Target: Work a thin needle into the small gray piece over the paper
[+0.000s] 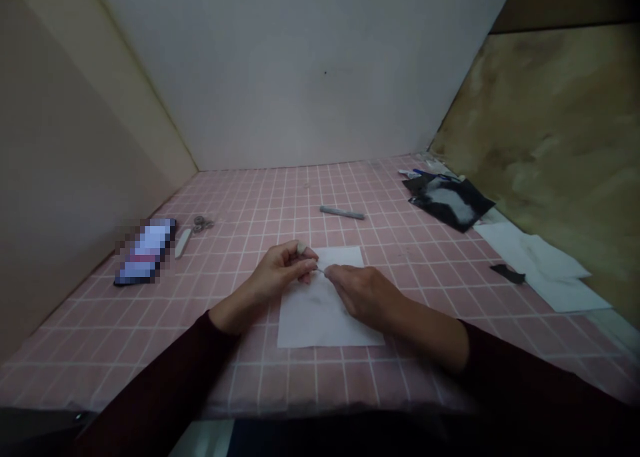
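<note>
Both my hands meet over a white sheet of paper (320,313) lying on the pink checked table (250,217). My left hand (280,273) is curled, its fingers pinched together at a small thin grey object (320,269). My right hand (363,293) is also closed, its fingertips gripping the other end of that same small piece. The piece is too small to name. Both sleeves are dark red.
A grey pen-like stick (343,212) lies beyond the paper. A phone (146,250) and small scissors (193,233) lie at left. At right are a black bag (450,200), white sheets (543,267) and a black scrap (507,273). Walls enclose three sides.
</note>
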A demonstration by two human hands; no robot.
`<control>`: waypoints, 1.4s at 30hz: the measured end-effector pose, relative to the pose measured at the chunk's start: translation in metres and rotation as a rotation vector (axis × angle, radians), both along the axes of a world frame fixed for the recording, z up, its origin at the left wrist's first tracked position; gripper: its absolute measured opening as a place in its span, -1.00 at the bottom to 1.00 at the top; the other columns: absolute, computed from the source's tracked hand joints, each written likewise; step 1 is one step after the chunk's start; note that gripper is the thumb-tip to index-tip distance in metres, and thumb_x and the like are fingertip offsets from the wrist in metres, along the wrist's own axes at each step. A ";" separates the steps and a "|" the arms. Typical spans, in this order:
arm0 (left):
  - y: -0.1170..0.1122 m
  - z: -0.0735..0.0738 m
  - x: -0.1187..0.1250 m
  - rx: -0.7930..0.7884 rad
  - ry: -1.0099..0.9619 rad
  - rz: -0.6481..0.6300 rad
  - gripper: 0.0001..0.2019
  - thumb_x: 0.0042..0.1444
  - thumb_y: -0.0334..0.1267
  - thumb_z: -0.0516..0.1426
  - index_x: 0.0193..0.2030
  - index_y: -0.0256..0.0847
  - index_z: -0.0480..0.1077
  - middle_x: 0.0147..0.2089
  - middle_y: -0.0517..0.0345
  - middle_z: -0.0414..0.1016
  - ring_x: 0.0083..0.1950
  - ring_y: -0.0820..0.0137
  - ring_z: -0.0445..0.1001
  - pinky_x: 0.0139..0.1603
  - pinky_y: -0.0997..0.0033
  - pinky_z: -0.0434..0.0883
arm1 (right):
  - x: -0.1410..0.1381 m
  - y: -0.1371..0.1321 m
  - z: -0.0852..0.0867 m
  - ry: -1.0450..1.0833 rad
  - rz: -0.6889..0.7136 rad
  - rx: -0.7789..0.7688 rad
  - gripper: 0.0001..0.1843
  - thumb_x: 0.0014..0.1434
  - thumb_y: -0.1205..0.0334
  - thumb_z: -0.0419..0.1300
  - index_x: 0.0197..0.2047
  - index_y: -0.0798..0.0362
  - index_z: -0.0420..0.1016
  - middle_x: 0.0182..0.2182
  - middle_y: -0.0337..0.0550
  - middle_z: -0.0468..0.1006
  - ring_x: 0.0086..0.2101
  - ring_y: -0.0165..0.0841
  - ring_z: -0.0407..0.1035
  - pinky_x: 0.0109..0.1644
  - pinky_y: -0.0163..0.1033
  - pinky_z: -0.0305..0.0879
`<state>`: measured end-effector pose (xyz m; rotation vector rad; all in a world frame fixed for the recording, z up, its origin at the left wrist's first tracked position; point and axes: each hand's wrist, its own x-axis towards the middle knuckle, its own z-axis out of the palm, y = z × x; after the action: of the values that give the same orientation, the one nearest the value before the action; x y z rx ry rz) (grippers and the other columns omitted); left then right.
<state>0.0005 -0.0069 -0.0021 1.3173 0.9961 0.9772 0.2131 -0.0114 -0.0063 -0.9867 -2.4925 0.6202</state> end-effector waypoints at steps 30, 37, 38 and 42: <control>-0.006 0.010 -0.002 0.143 -0.084 -0.118 -0.83 0.13 -0.29 0.28 -0.15 -0.26 0.49 -0.19 0.09 0.53 -0.17 0.42 0.51 -0.10 0.41 0.40 | 0.010 0.015 0.021 0.623 0.091 -1.368 -0.79 0.27 0.12 0.06 -0.24 0.08 0.40 -0.66 -0.51 0.06 -0.72 -0.58 -0.30 -0.70 -0.41 -0.32; -0.006 0.004 0.003 -0.006 -0.091 0.004 -0.83 0.09 -0.30 0.30 -0.18 -0.26 0.49 -0.24 0.14 0.52 -0.27 0.48 0.47 -0.20 0.47 0.40 | 0.000 0.003 0.006 0.226 0.031 -0.323 -0.78 0.31 0.28 0.00 -0.29 0.11 0.44 -0.53 -0.24 0.39 -0.51 -0.45 0.23 -0.38 -0.31 0.16; -0.006 0.003 0.003 -0.018 -0.079 0.018 -0.84 0.09 -0.30 0.29 -0.19 -0.27 0.49 -0.26 0.15 0.51 -0.30 0.50 0.45 -0.23 0.48 0.39 | -0.001 0.001 0.004 0.169 0.015 -0.178 -0.79 0.29 0.33 0.00 -0.29 0.11 0.43 -0.48 -0.19 0.42 -0.47 -0.42 0.25 -0.32 -0.28 0.17; -0.004 0.002 0.002 -0.006 -0.053 0.006 -0.84 0.10 -0.30 0.29 -0.19 -0.28 0.49 -0.26 0.14 0.50 -0.31 0.50 0.44 -0.22 0.47 0.39 | -0.001 0.001 0.004 0.195 -0.004 -0.224 -0.80 0.29 0.32 0.00 -0.30 0.10 0.43 -0.50 -0.20 0.41 -0.48 -0.42 0.24 -0.34 -0.29 0.17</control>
<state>0.0027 -0.0112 0.0000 1.2778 0.9628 1.0080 0.2123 -0.0107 -0.0026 -0.9576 -2.2859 0.9633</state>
